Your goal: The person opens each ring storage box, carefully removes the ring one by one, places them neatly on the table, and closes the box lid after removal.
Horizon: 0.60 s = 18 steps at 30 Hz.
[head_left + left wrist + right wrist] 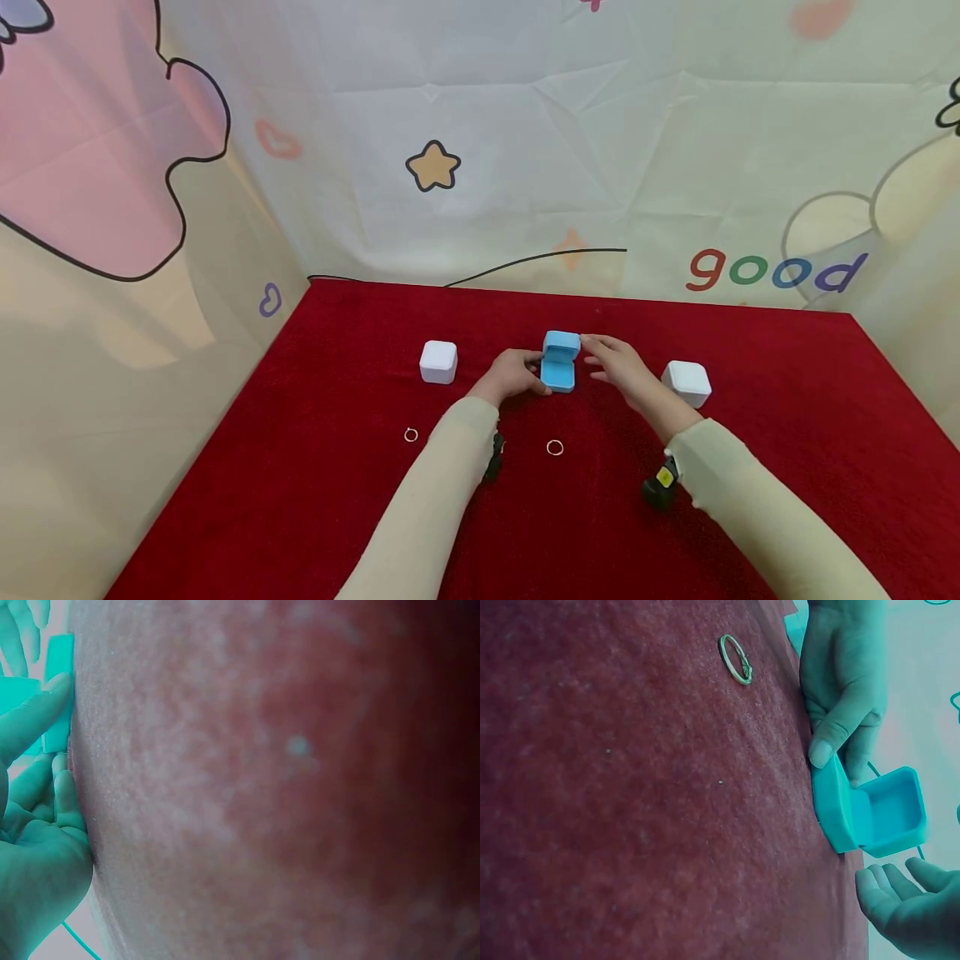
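So there's a light blue ring box (558,379) sitting about mid-tabletop (285,467), on the red cloth, flipped open with the lid (561,343) up on the far side. The left hand (512,374) has it by the base: thumb at the near left corner, other fingers curled in along that same side. The right hand (617,364) is on the opposite side, fingers loosely spread and not gripping anything, tips right beside the lid. Honestly can't tell from the head view if the index finger actually touches it.

Closer in there are two skinny gold-looking rings lying flat, one to the left (406,436) of the left sleeve (431,492) and one right below the box (549,448). Also two closed white boxes, one further left (438,362), one on the right (688,382) partly hidden by the right wrist. Behind it all hangs a cartoon-print backdrop (525,167) that says "good".
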Each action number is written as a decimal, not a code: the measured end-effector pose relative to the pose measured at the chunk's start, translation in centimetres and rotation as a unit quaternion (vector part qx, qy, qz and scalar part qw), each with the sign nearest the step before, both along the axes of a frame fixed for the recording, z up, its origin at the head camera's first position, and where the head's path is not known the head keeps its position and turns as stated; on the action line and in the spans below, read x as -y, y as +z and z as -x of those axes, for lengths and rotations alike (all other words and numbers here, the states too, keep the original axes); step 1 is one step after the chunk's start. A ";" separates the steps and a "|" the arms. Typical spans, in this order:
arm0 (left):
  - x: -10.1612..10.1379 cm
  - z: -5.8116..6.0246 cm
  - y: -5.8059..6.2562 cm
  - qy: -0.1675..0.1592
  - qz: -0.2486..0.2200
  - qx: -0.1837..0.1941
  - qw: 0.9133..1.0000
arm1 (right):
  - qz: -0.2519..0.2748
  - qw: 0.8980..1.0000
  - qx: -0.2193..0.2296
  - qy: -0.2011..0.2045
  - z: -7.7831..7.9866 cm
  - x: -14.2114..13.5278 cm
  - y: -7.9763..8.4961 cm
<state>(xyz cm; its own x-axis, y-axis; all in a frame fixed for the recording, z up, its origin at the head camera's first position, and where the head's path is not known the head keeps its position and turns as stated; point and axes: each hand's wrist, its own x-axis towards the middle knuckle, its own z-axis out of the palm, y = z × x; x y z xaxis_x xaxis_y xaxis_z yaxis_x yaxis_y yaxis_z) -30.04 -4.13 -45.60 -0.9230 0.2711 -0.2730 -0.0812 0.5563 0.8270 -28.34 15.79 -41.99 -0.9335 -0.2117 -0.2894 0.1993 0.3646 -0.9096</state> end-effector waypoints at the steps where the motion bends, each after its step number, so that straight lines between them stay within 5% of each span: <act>1: 0.0 -0.1 0.1 0.001 -0.001 -0.002 1.000 | 0.002 1.000 0.004 0.002 0.1 0.1 -0.1; 18: 0.1 -0.4 0.4 -0.002 -0.005 -0.003 1.000 | 0.024 0.999 0.026 0.018 1.6 1.2 -1.4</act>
